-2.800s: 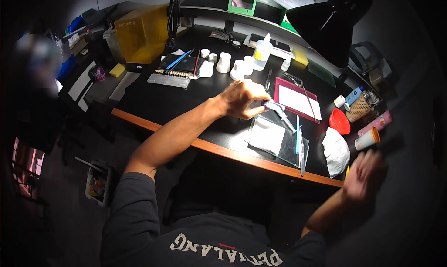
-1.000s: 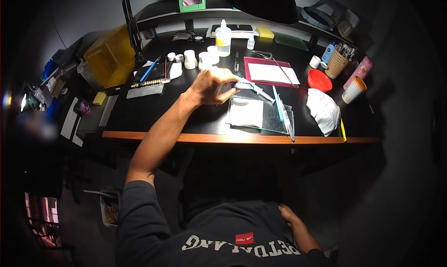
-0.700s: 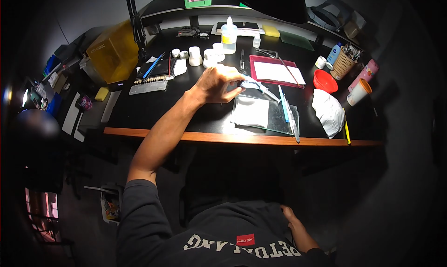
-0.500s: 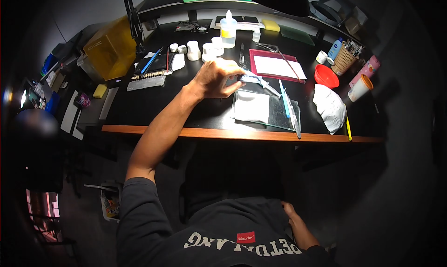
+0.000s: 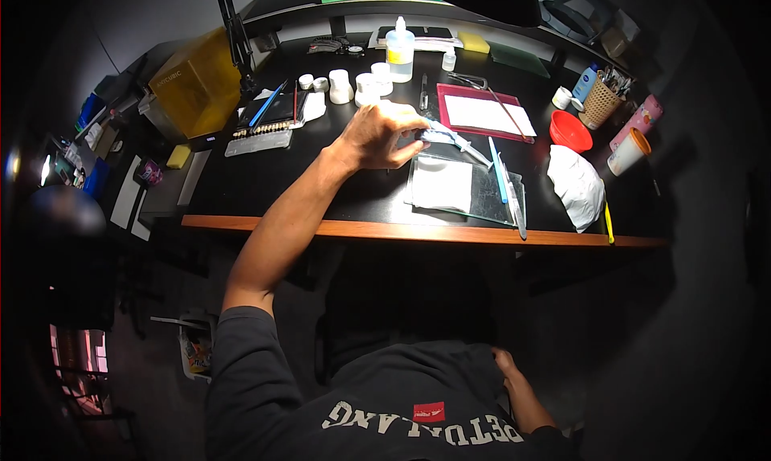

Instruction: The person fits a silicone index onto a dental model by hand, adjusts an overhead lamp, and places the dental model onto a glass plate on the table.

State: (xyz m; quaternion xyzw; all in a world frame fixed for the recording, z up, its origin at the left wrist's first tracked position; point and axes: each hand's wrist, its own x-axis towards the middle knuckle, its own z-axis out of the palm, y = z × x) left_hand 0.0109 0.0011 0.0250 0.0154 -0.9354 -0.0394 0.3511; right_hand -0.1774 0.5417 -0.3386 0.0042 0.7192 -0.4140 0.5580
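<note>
My left hand [image 5: 384, 135] reaches over the desk, thumb and forefinger pinched at the near end of a small blue-and-white item [image 5: 438, 133]. What exactly lies between the fingertips is too small to make out. A clear syringe [image 5: 472, 151] extends from that item toward the lower right. Just below, a white paper pad [image 5: 442, 185] rests on a glass slab [image 5: 486, 208], with a blue-handled tool [image 5: 499, 170] and a metal spatula [image 5: 518, 212] across its right side. My right hand [image 5: 504, 363] is low beside my body, its fingers mostly hidden by the shirt.
White jars [image 5: 340, 87] and a dropper bottle [image 5: 399, 55] stand behind my left hand. To the right are a pink tray [image 5: 459, 95], a red bowl [image 5: 570, 131], a white bag [image 5: 575, 188] and a woven tool holder [image 5: 602, 104]. A brush case [image 5: 261, 124] lies left.
The whole view has shifted slightly to the right. My left hand keeps its pinch at the blue-and-white item, and my right hand stays low at my side.
</note>
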